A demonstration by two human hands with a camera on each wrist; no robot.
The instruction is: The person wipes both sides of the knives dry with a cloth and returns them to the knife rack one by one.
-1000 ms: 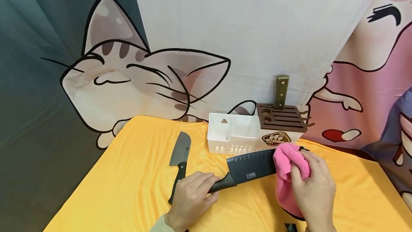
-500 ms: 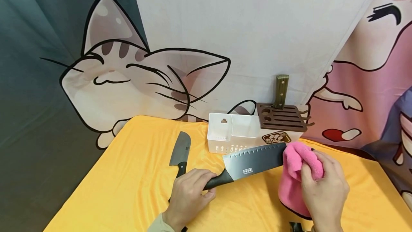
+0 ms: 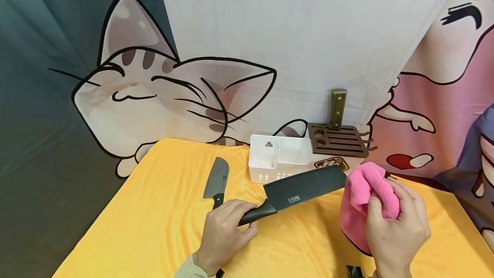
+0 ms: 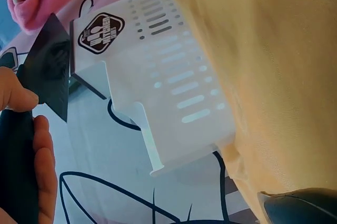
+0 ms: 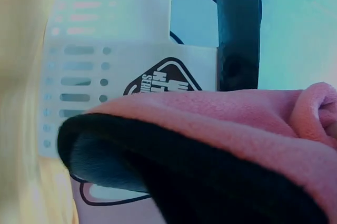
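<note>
My left hand (image 3: 225, 231) grips the black handle of a cleaver (image 3: 305, 188), held above the table with its broad dark blade pointing right. My right hand (image 3: 401, 222) pinches a bunched pink cloth (image 3: 370, 188) at the blade's far end. Whether cloth and blade touch there, I cannot tell. In the right wrist view the cloth (image 5: 247, 113), with its dark border, covers the lower part of the picture, below the blade (image 5: 239, 29). Beyond my left hand, a smaller grey knife (image 3: 217, 177) lies on the table, its black handle partly hidden by that hand.
A white plastic rack (image 3: 266, 170) stands at the table's back edge, with a brown slotted top (image 3: 347, 143) on its right part. One knife with a wooden handle (image 3: 337, 108) stands upright in a slot. Yellow fabric (image 3: 185, 226) covers the table; a printed curtain hangs behind.
My right hand has moved right with the cloth along the blade to its far end. My left hand has shifted slightly left with the cleaver, and the blade has tilted.
</note>
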